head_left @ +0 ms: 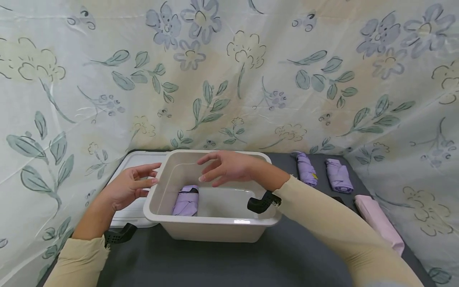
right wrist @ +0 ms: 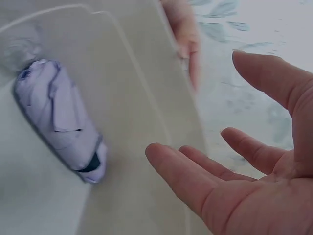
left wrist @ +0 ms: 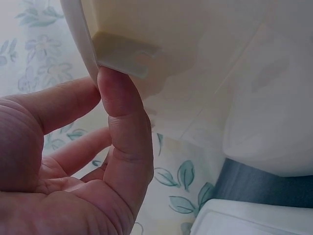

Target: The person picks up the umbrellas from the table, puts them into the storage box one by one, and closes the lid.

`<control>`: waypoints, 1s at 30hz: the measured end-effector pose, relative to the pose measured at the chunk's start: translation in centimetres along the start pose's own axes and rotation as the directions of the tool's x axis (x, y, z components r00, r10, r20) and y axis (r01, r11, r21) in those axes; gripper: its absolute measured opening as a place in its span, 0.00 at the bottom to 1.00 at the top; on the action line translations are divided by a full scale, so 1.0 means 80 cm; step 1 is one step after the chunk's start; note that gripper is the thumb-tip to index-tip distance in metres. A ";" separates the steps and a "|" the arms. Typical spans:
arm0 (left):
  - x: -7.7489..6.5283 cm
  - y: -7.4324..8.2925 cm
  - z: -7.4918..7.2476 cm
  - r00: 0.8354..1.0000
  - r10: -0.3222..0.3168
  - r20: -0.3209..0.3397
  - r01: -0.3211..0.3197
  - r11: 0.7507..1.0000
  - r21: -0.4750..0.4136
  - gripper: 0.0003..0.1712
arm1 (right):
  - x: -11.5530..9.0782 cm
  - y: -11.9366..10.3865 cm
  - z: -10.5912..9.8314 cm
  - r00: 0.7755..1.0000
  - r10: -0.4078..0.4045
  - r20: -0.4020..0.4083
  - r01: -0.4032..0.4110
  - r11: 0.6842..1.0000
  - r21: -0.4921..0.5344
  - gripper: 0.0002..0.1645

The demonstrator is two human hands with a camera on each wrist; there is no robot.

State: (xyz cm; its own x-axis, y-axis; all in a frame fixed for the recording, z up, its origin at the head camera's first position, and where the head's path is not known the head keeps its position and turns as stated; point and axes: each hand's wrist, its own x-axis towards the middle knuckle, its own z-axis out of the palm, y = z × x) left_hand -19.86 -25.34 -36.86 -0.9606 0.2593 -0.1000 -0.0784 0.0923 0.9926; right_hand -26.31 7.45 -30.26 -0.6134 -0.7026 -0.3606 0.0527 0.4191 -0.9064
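We see a pale, flower-printed curtain (head_left: 272, 24) wrapping round from nine o'clock through twelve to three. Its lilac flowers (head_left: 165, 27) show at eleven o'clock and again at two, with grey-green leaves (head_left: 25, 146) at nine. Creases run through the cloth at eight. At six o'clock we have a dark grey table (head_left: 215, 263), its far edge meeting the curtain. Soft light falls across everything.

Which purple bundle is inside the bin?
The dark-banded bundle, at the left end of the bin. The yellow-marked bundle and the rightmost purple bundle both lie outside it, on the dark table.
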 end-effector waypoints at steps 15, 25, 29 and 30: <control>-0.002 0.003 -0.001 1.000 0.007 -0.011 -0.006 1.000 0.009 0.35 | -0.093 0.050 -0.048 0.931 -0.257 -0.261 0.290 0.952 0.098 0.28; 0.001 0.002 0.001 1.000 0.000 -0.013 0.000 1.000 0.015 0.36 | -0.145 0.098 -0.069 0.863 -0.325 -0.386 0.389 0.916 0.099 0.26; 0.003 0.004 0.004 1.000 0.002 -0.014 -0.002 1.000 0.023 0.36 | -0.163 0.118 -0.079 0.836 -0.363 -0.411 0.415 0.909 0.042 0.25; 0.004 0.004 0.004 1.000 0.003 -0.014 -0.002 1.000 0.026 0.36 | -0.167 0.123 -0.081 0.829 -0.374 -0.416 0.419 0.908 0.020 0.26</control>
State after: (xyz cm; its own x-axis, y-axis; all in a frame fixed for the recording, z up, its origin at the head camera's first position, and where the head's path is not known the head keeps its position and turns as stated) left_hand -20.08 -24.90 -36.59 -0.9645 0.2460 -0.0965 -0.0694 0.1167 0.9907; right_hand -22.71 24.71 -32.91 -0.8559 -0.5003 0.1311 -0.1932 0.0741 -0.9784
